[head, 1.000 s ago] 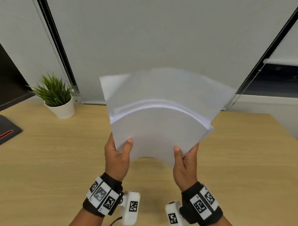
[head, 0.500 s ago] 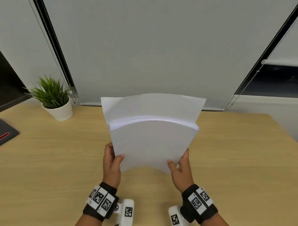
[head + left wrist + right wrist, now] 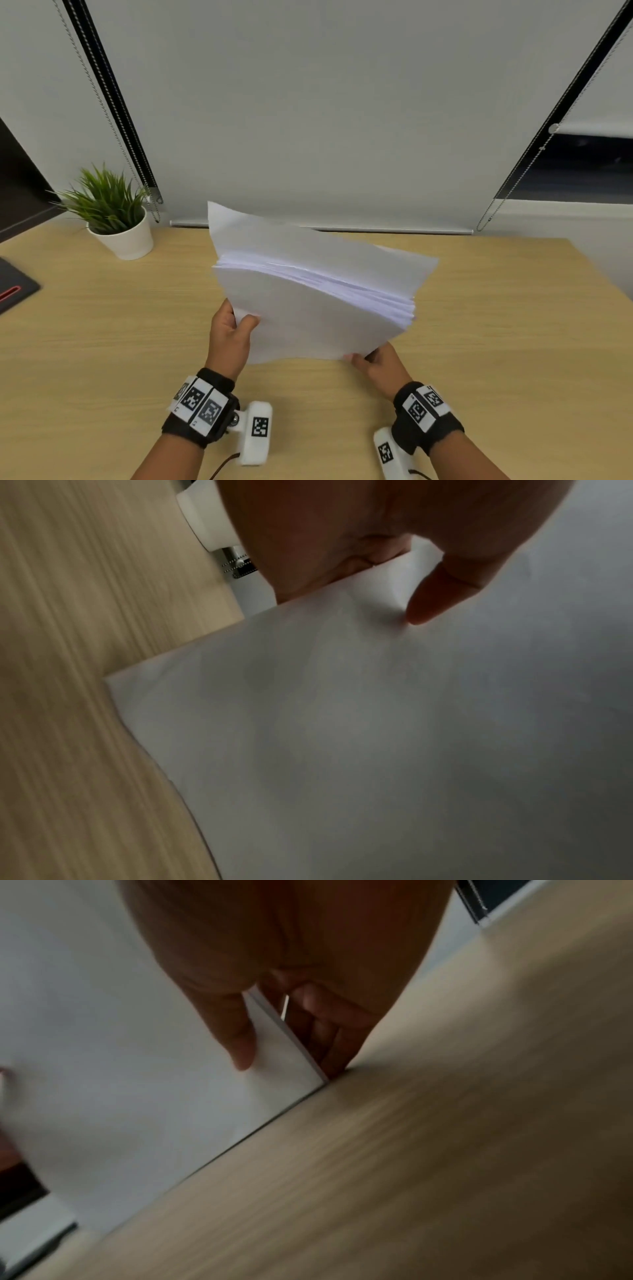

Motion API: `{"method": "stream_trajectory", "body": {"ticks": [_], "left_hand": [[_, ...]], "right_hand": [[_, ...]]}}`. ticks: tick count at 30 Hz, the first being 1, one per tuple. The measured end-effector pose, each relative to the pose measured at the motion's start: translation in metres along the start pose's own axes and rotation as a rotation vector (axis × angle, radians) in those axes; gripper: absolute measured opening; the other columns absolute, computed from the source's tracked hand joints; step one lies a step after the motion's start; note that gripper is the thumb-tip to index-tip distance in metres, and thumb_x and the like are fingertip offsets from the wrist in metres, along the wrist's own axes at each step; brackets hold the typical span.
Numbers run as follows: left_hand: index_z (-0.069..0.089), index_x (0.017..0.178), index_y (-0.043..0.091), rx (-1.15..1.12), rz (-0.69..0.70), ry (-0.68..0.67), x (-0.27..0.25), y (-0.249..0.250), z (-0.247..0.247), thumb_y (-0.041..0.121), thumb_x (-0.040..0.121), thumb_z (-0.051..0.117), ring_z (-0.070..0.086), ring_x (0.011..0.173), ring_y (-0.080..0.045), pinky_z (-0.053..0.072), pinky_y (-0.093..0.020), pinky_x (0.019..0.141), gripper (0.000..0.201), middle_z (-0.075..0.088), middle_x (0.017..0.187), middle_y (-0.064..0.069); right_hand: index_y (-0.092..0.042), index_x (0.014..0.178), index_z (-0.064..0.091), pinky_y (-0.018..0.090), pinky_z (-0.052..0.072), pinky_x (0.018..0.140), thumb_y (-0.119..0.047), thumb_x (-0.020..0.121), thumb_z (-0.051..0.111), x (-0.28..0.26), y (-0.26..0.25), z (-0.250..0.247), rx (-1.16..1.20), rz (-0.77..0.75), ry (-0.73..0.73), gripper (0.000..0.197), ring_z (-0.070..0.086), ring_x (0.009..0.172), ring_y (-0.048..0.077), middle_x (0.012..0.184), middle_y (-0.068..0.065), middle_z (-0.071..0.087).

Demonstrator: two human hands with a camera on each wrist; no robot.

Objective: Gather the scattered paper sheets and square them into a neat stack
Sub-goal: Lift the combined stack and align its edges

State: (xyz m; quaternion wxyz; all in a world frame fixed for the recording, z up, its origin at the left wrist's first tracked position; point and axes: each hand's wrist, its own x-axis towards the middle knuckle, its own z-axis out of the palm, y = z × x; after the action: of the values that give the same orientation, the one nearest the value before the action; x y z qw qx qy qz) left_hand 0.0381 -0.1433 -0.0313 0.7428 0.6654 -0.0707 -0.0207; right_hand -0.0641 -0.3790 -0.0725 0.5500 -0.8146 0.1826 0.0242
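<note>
Head view shows the paper stack [image 3: 308, 308] held above the desk [image 3: 102, 342], tilted down to the right, left hand [image 3: 229, 335] and right hand [image 3: 376, 363] each pinching a near corner, probably to jog its uneven edges square.
</note>
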Motion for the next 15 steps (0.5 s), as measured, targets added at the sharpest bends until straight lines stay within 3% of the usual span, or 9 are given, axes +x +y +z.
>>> {"method": "stream_trajectory", "body": {"ticks": [2, 4, 7, 8, 9, 10, 11, 12, 15], "left_hand": [[0.063, 0.095, 0.020, 0.006, -0.002, -0.001, 0.002, -0.001, 0.000, -0.012, 0.082, 0.056, 0.069, 0.080, -0.004, 0.056, -0.016, 0.073, 0.035, 0.075, 0.082, 0.013], [0.061, 0.099, 0.020, 0.017, 0.004, 0.000, 0.001, -0.001, 0.000, -0.020, 0.086, 0.047, 0.069, 0.079, -0.001, 0.055, -0.014, 0.071, 0.044, 0.075, 0.083, 0.014], [0.059, 0.103, 0.021, 0.007, 0.001, -0.010, -0.001, 0.000, 0.000, -0.020, 0.088, 0.044, 0.068, 0.078, 0.002, 0.054, -0.012, 0.069, 0.047, 0.075, 0.084, 0.016], [0.059, 0.104, 0.021, 0.005, 0.004, -0.020, -0.001, 0.001, 0.001, -0.020, 0.088, 0.044, 0.068, 0.077, 0.002, 0.054, -0.013, 0.069, 0.046, 0.074, 0.083, 0.017], [0.059, 0.106, 0.018, 0.005, 0.006, -0.027, -0.002, 0.001, 0.000, -0.018, 0.088, 0.046, 0.067, 0.075, 0.002, 0.054, -0.015, 0.070, 0.042, 0.074, 0.081, 0.017], [0.058, 0.111, 0.011, 0.006, 0.012, -0.037, -0.002, 0.000, -0.001, -0.016, 0.088, 0.049, 0.065, 0.072, 0.001, 0.054, -0.019, 0.071, 0.036, 0.073, 0.079, 0.017], [0.055, 0.117, 0.003, 0.014, 0.016, -0.041, -0.002, 0.001, -0.001, -0.012, 0.086, 0.052, 0.063, 0.069, 0.002, 0.053, -0.020, 0.071, 0.034, 0.071, 0.076, 0.019], [0.052, 0.121, 0.001, 0.009, 0.021, -0.046, -0.003, 0.002, -0.001, -0.006, 0.084, 0.055, 0.063, 0.070, 0.004, 0.052, -0.019, 0.073, 0.038, 0.071, 0.077, 0.021], [0.055, 0.119, 0.028, 0.001, 0.017, -0.088, -0.006, 0.009, -0.002, 0.020, 0.071, 0.062, 0.067, 0.098, -0.001, 0.054, -0.018, 0.084, 0.049, 0.073, 0.103, 0.019]], "right_hand": [[-0.010, 0.057, 0.050, 0.022, 0.046, 0.056, -0.021, 0.085, 0.067, 0.003, -0.001, 0.000, -0.065, 0.006, 0.039, 0.035, 0.048, 0.043, -0.003, 0.045, -0.015, 0.052], [-0.018, 0.046, 0.032, 0.019, 0.032, 0.049, -0.024, 0.086, 0.067, 0.000, -0.008, 0.002, -0.114, 0.004, 0.092, 0.053, 0.036, 0.031, 0.005, 0.030, -0.010, 0.036], [-0.010, 0.048, 0.038, 0.029, 0.038, 0.054, -0.044, 0.079, 0.070, -0.014, -0.030, -0.002, -0.103, -0.073, 0.158, 0.056, 0.035, 0.041, 0.006, 0.042, -0.001, 0.041], [-0.009, 0.053, 0.049, 0.025, 0.045, 0.057, -0.040, 0.079, 0.072, -0.017, -0.037, -0.005, -0.060, -0.145, 0.191, 0.047, 0.046, 0.045, 0.002, 0.048, 0.000, 0.054], [-0.012, 0.066, 0.061, 0.017, 0.048, 0.064, -0.029, 0.080, 0.074, -0.022, -0.050, -0.008, 0.039, -0.224, 0.214, 0.025, 0.058, 0.057, -0.002, 0.061, -0.007, 0.066], [-0.012, 0.089, 0.066, 0.015, 0.050, 0.073, -0.014, 0.080, 0.074, -0.024, -0.063, -0.013, 0.151, -0.308, 0.230, 0.012, 0.065, 0.077, -0.002, 0.080, -0.011, 0.072], [-0.010, 0.108, 0.061, 0.017, 0.051, 0.081, -0.003, 0.080, 0.071, -0.026, -0.077, -0.019, 0.254, -0.368, 0.242, 0.030, 0.066, 0.091, 0.002, 0.096, -0.009, 0.072], [-0.011, 0.115, 0.055, 0.019, 0.052, 0.083, 0.006, 0.081, 0.067, -0.028, -0.090, -0.025, 0.351, -0.432, 0.241, 0.040, 0.065, 0.098, 0.007, 0.102, -0.008, 0.071], [-0.018, 0.106, 0.049, 0.021, 0.055, 0.076, 0.016, 0.083, 0.055, -0.026, -0.110, -0.034, 0.489, -0.506, 0.201, 0.041, 0.067, 0.093, 0.008, 0.098, -0.009, 0.070]]}}
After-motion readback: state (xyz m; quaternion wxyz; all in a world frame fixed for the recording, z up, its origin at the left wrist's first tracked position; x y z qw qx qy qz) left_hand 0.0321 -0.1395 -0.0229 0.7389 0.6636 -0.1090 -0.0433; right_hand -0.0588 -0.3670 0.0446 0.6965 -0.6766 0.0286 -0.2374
